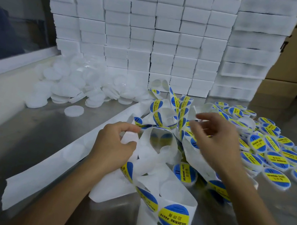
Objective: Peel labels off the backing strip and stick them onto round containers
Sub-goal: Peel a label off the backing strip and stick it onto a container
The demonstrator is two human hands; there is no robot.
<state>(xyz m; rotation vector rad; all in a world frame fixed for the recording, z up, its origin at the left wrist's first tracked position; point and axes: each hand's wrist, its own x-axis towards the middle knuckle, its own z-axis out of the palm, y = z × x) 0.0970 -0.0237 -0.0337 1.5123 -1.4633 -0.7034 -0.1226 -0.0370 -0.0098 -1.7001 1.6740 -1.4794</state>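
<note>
The backing strip (149,151) lies tangled on the steel table (24,131) before me, blue-and-yellow labels (174,216) along it. My left hand (117,142) pinches a loop of it. My right hand (215,140) hovers above, fingers loosely spread, seemingly holding nothing. Labelled containers (273,151) lie right, unlabelled containers (69,88) left.

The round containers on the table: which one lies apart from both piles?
The unlabelled white container, lying flat and alone on the steel table, just in front of the unlabelled pile. The labelled containers all lie grouped at the right.
</note>
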